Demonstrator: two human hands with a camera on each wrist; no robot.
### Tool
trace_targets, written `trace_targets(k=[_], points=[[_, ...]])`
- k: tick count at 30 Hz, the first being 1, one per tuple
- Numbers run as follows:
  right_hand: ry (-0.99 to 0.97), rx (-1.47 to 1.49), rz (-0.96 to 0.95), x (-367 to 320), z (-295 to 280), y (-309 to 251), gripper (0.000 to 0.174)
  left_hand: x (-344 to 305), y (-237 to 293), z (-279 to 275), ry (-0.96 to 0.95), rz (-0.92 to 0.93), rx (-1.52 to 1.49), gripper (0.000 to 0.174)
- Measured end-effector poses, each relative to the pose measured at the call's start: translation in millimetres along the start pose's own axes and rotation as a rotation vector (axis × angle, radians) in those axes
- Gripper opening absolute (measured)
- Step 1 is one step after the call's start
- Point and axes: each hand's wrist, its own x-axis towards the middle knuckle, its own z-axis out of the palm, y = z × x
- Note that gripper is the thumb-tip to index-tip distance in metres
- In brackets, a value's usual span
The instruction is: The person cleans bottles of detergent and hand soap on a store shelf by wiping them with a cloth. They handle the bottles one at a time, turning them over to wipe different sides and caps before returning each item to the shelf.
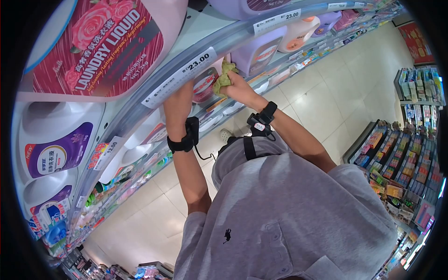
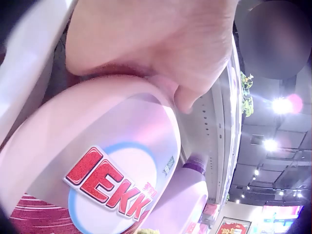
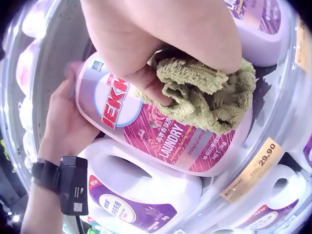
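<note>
A pink laundry liquid bottle (image 3: 187, 151) with a red label stands on a shelf. In the right wrist view my left hand (image 3: 70, 117) is at the bottle's top end; the left wrist view shows that hand (image 2: 156, 39) with its fingers curled over the top of the bottle (image 2: 141, 112), most fingertips hidden. My right hand (image 3: 170, 34) grips a bunched green cloth (image 3: 209, 92) against the front label. From the head view, the right hand (image 1: 240, 91) and cloth (image 1: 225, 79) are at the bottle's side, below the shelf edge.
White bottles with purple labels (image 3: 131, 195) stand beside the pink one, and a purple bottle (image 3: 263, 44) is on its other side. A clear shelf rail (image 1: 186, 65) with price tags runs above the hands. Display racks (image 1: 396, 158) stand across the tiled aisle.
</note>
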Motion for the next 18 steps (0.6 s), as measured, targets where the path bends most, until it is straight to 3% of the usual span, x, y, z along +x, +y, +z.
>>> trace_targets(k=[5,11,14,18], points=[[0.060,0.070,-0.043,-22,6,-32,0.034,2,8,-2,-0.009,-0.012,0.033,0.029],[-0.075,0.193,-0.100,-14,-8,-41,0.037,5,-6,-2,-0.006,-0.022,0.039,0.032],[-0.034,0.013,-0.114,-5,-10,-36,0.042,1,-11,-2,0.011,-0.055,0.000,0.036],[-0.140,0.038,-0.059,37,-20,-4,0.041,0,-10,-4,0.018,-0.033,0.021,0.034]])
